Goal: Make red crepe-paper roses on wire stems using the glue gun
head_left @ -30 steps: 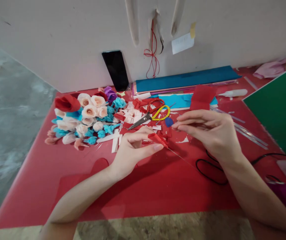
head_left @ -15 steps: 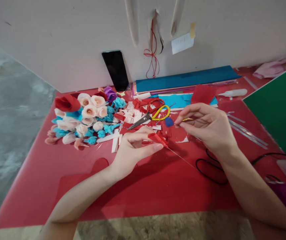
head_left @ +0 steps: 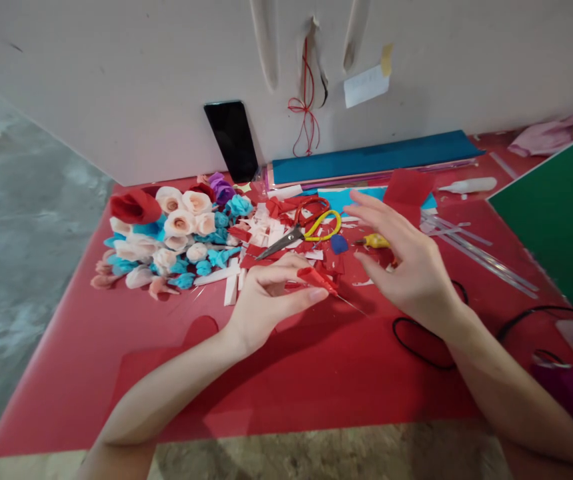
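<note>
One bottle (head_left: 469,187), held red roll (head_left: 315,279)

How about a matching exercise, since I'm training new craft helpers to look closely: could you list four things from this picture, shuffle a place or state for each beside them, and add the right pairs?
Things
1. Smartphone
2. Scissors
3. Left hand
4. Right hand

Places or states
A. Thumb and fingers apart, with nothing visible in its grasp
B. Leaning against the pale wall
C. Pinching the rolled red paper
D. Red-and-yellow-handled, lying among the paper scraps

Right pairs: 1-B, 2-D, 3-C, 4-A
</note>
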A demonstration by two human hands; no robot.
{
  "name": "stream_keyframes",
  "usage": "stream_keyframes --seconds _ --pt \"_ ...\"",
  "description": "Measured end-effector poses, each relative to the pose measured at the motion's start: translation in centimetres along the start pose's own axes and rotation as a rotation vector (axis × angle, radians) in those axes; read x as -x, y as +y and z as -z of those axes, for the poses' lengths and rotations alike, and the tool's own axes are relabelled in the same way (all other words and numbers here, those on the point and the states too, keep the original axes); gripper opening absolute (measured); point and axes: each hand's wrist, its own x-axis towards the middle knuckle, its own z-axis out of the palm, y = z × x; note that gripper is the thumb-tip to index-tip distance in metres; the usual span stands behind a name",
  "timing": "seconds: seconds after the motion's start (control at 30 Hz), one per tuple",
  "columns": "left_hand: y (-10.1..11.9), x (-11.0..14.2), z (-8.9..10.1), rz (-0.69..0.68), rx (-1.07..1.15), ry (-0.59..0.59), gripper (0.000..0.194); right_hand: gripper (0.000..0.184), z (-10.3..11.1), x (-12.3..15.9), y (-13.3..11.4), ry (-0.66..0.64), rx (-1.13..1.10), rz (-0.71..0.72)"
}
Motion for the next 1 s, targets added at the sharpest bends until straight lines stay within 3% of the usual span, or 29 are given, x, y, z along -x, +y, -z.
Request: stream_keyframes --seconds 0.13,0.27,0.5,0.7,0.83,1.0 --pt "-0.2 0.0 0.0 -0.025 0.017 -0.011 0.007 0.033 0.5 0.6 -1.7 -0.146 0.004 0.178" --pt "-0.4 0.0 0.2 -0.023 0.007 0.012 0.006 0.028 1.1 1.3 -3.2 -0.281 -0.082 0.085" --pt "-0.7 0.3 0.1 -0.009 -0.014 -0.011 0.007 0.009 0.2 1.7 -3.8 -0.252 -0.143 0.006" --pt "-0.7 0.2 0.0 -0.079 -0.086 0.006 0.008 0.008 -0.1 1.7 -3.8 -0.192 -0.125 -0.083" --pt "-0.3 0.1 -0.1 -0.152 -0.144 -0.002 0.010 0.009 0.3 1.8 -3.8 -0.203 -0.108 -0.070" --pt "0.4 -0.1 0.3 -0.204 -0.315 -0.109 0.012 0.010 0.7 2.0 -3.5 -0.226 -0.093 -0.022"
